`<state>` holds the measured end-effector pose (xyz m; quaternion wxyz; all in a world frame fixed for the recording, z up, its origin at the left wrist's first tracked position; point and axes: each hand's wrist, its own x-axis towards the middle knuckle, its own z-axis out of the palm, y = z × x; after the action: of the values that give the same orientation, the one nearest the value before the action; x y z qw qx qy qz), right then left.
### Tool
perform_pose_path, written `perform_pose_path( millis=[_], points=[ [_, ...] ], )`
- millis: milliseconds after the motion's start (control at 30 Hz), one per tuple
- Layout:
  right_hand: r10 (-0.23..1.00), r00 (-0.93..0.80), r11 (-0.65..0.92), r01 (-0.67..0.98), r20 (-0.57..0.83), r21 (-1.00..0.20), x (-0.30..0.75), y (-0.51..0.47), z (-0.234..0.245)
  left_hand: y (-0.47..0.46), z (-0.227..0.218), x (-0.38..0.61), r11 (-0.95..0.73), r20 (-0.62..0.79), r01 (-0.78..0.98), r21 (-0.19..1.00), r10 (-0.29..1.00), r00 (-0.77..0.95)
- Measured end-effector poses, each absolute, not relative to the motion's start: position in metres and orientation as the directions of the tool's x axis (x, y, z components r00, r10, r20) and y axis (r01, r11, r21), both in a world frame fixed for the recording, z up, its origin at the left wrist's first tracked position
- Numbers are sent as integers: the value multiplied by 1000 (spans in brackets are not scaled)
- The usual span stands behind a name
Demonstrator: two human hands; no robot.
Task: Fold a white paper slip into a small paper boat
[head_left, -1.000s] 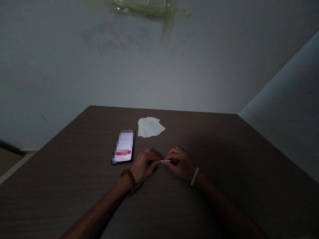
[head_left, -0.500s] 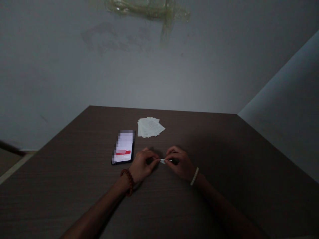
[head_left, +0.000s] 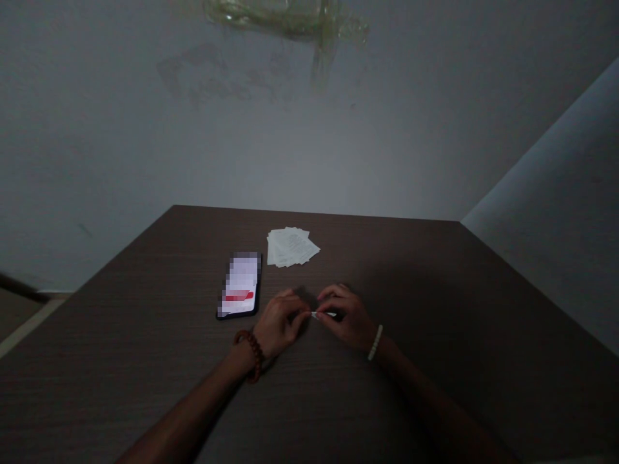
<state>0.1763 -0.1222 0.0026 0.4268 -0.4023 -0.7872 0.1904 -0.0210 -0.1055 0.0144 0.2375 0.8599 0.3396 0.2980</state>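
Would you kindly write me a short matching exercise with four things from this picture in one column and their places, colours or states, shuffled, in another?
Things:
1. small white piece
2. phone
3. paper sheets
4. left-wrist bracelet

Places, colours or states:
A. reddish-brown beads
B. overlapping, on the far side of the hands
C. at the fingertips of the left hand and right hand
D. screen lit

Right pairs: 1-C, 2-D, 3-B, 4-A
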Motion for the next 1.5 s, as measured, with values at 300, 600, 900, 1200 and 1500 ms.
perform_pose_path(
  millis=[300, 600, 900, 1200, 1500],
  points=[
    [825, -283, 565, 448, 490, -693, 174, -122, 0, -105, 12, -21, -700, 402, 399, 592, 686, 607],
    [814, -299, 578, 489, 498, -653, 184, -117, 0, -102, 11, -24, -653, 362, 461, 601, 737, 571],
    [810, -313, 583, 520, 496, -624, 189, -115, 1, -100, 15, -25, -638, 341, 482, 601, 750, 567],
    [854, -296, 521, 519, 429, -678, 191, -115, -1, -101, 17, -23, -543, 271, 496, 678, 811, 518],
    [831, -331, 544, 654, 447, -526, 186, -115, -8, -100, 3, -20, -657, 341, 589, 471, 751, 566]
  ],
)
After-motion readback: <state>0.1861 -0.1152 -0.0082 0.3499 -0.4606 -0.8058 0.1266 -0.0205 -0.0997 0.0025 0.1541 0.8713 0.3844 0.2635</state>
